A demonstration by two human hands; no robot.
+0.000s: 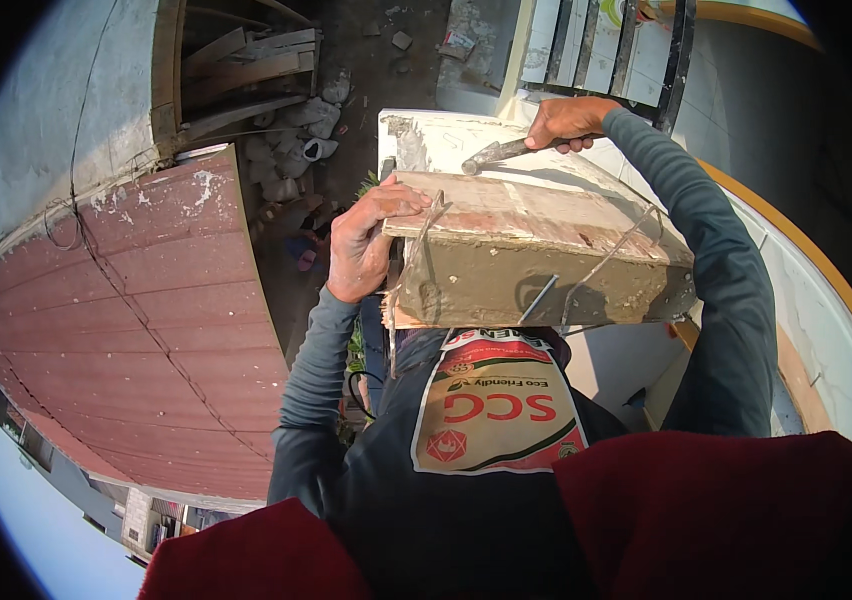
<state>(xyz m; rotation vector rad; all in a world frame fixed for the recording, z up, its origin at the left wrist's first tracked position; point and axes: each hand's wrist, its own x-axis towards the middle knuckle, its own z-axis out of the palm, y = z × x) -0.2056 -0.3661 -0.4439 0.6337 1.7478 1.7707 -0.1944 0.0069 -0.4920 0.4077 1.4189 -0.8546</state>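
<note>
My right hand (568,122) grips a hammer (502,153), whose head hangs above the white ledge surface just behind the formwork. With fingers laid over its top edge, my left hand (361,240) holds the left end of a wooden board (506,205). The board lies along the top of a mortar-faced block (486,280). Bent metal rods clamp over the board and down the front of the block, one rod (424,240) beside my left fingers and another rod (601,262) farther right. A short straight rod (539,298) sticks out of the mortar face.
To the left slopes a red metal roof (136,330) with a cable (111,270) across it. Far below are stacked timber (256,55) and white sacks (296,150). Dark metal bars (621,50) stand at the upper right, beside a curved white wall with an orange edge (796,235).
</note>
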